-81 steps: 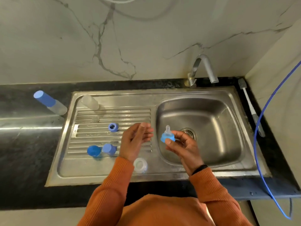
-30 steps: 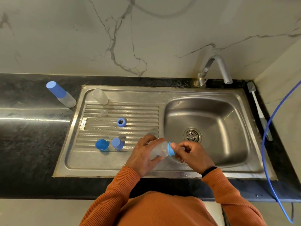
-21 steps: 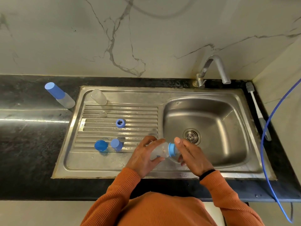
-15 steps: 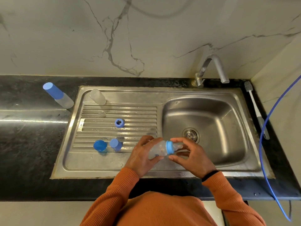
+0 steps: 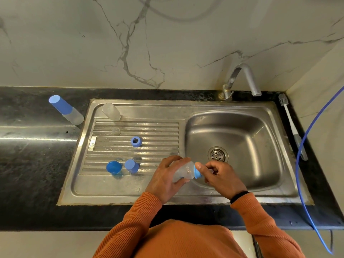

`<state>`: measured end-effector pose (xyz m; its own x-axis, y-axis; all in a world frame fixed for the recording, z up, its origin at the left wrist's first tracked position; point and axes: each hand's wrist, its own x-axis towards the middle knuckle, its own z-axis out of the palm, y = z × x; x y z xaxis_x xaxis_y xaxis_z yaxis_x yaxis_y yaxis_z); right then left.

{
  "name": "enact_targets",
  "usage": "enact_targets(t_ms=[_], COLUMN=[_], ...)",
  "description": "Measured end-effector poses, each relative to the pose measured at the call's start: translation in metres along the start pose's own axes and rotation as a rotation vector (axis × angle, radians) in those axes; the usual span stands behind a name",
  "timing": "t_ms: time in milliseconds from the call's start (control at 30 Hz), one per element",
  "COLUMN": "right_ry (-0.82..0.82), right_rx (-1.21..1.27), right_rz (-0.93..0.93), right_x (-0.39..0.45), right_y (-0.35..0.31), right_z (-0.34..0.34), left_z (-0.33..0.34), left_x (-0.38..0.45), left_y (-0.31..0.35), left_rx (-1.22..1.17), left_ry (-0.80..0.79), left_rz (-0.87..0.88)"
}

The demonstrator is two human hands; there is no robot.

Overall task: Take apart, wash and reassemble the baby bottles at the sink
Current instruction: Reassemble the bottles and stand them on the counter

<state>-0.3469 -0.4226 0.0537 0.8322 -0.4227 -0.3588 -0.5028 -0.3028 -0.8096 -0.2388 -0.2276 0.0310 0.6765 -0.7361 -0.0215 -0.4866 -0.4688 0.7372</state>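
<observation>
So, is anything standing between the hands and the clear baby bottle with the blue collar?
Nothing visible. The left hand already grips the clear baby bottle's body, and the right hand pinches its blue screw collar. The loose blue caps stand apart on the drainboard.

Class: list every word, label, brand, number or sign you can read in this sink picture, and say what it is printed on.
None can be read.
Clear bottle held by the left hand: a small blue printed mark, too small and blurred to read.
No print shows on the other bottle parts, the sink or the brush.
</observation>
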Motion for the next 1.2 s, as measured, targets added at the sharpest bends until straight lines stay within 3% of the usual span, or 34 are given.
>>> enact_targets(t_ms=[167, 300, 600, 767, 933, 1100, 1200], right_ry=[0.04, -0.124, -0.08, -0.049, -0.036, 0.0, -0.015], right_rx=[-0.17, -0.026, -0.164, -0.104, 0.163, 0.259, 0.285], right_rz=[0.021, -0.121, -0.298, -0.211, -0.045, -0.004, -0.012], right_x=[-0.001, -0.001, 0.003, 0.005, 0.007, 0.01, 0.009], right_y=[-0.002, 0.0, 0.001, 0.005, 0.0, -0.007, -0.004], right_z=[0.005, 0.003, -0.003, 0.001, 0.009, 0.012, 0.009], left_z=[0.002, 0.002, 0.004, 0.008, 0.012, 0.014, 0.011], left_x=[0.001, 0.002, 0.002, 0.001, 0.002, 0.004, 0.008], left_y=[-0.004, -0.008, -0.01, -0.01, -0.012, -0.01, -0.011], left_rx=[-0.044, -0.079, -0.133, -0.111, -0.077, -0.03, -0.134], left_ry=[0.006, -0.008, -0.083, -0.06, -0.015, 0.028, 0.024], left_rz=[-0.039, -0.03, -0.045, -0.04, -0.039, -0.043, -0.061])
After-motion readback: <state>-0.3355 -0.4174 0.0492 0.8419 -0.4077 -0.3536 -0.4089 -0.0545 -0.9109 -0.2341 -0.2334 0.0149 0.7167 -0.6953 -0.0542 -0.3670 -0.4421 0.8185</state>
